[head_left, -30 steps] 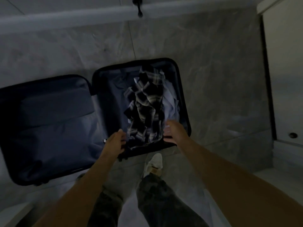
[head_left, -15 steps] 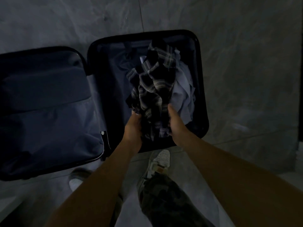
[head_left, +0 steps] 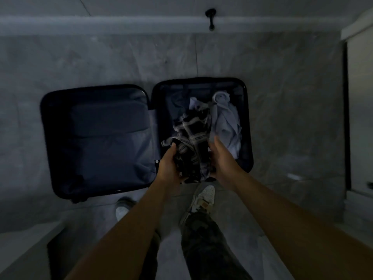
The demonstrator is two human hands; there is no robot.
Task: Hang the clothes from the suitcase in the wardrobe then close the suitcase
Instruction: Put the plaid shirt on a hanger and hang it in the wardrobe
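A dark suitcase (head_left: 96,186) lies open flat on the grey floor, its lid half at left and its packed half at right. A dark plaid shirt (head_left: 194,136) is bunched up and raised above the right half, gripped between my left hand (head_left: 168,166) and my right hand (head_left: 221,158). A pale crumpled garment (head_left: 226,122) still lies in the right half behind the shirt. A white wardrobe (head_left: 361,110) stands at the right edge, its inside hidden.
A white skirting ledge (head_left: 121,23) with a dark hook (head_left: 211,19) runs along the far wall. My two shoes (head_left: 202,199) and trouser legs stand on the floor just in front of the suitcase. A pale low surface (head_left: 22,257) sits at bottom left.
Both hands closed on the plaid shirt and lifted it off the pile, uncovering more of the pale garment. The view pulled back and up.
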